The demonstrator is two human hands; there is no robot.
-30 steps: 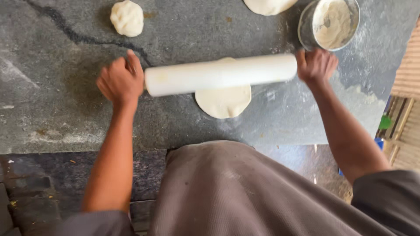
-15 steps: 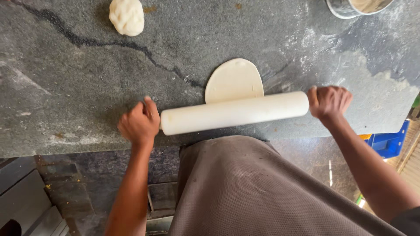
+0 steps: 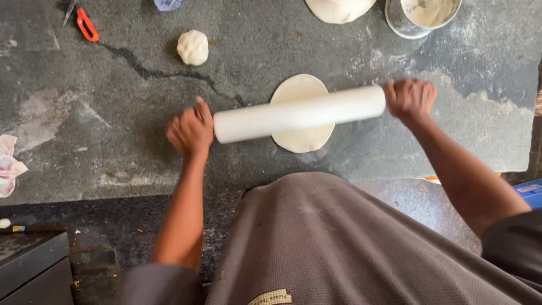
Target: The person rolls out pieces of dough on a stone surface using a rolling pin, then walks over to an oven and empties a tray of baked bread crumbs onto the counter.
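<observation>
A flattened round of dough (image 3: 302, 116) lies on the dark stone table (image 3: 113, 113), a little in from its near edge and right in front of the person. Across the middle of the round rests a thick white rolling pin (image 3: 299, 113), its long axis running nearly parallel to that near edge, the right end tilted slightly toward the far side. The dough shows beyond the pin on both its far and near sides, so the pin sits over the centre of the disc.

The left hand (image 3: 191, 131) is curled at the pin's left end and the right hand (image 3: 410, 98) at its right end, each closed about the end of the roller, though motion blur hides whether the fingers wrap a handle or just press against it. Both hands stand about equally far from the dough, one on each side, with the dough squarely between them.

Farther out, a rough ball of dough (image 3: 192, 47) waits toward the far left of the table, well apart from the pin. At the far edge lie another rolled round (image 3: 339, 8) and, beside it, a metal bowl of flour (image 3: 423, 14). An orange-handled tool (image 3: 84, 24) sits near the far left corner.
</observation>
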